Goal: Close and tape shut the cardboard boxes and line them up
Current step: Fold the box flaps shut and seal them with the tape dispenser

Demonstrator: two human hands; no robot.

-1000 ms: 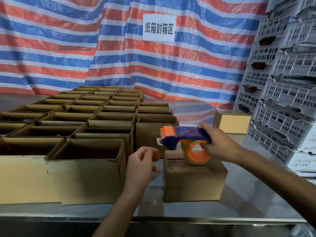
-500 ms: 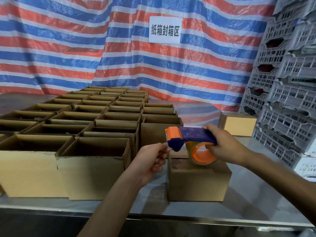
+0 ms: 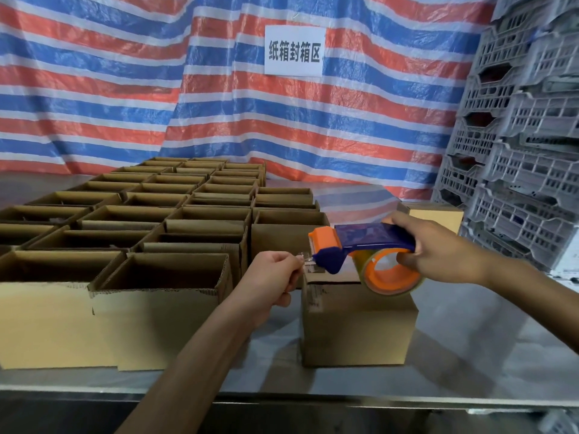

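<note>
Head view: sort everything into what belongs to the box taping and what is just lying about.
Job in hand: tape dispenser in the right hand; tape end pinched by the left hand; closed box beneath; open boxes in rows; second closed box at back right.
Just there: grey plastic crates, striped tarp, paper sign, steel table.

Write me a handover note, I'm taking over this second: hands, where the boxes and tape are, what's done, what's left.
The right hand grips the tape dispenser over the closed box. The left hand pinches the tape end at its mouth.
Done: that box's flaps are shut; a second shut box stands behind it to the right.
Left: tape this box, then close, tape and line up the open boxes.
</note>
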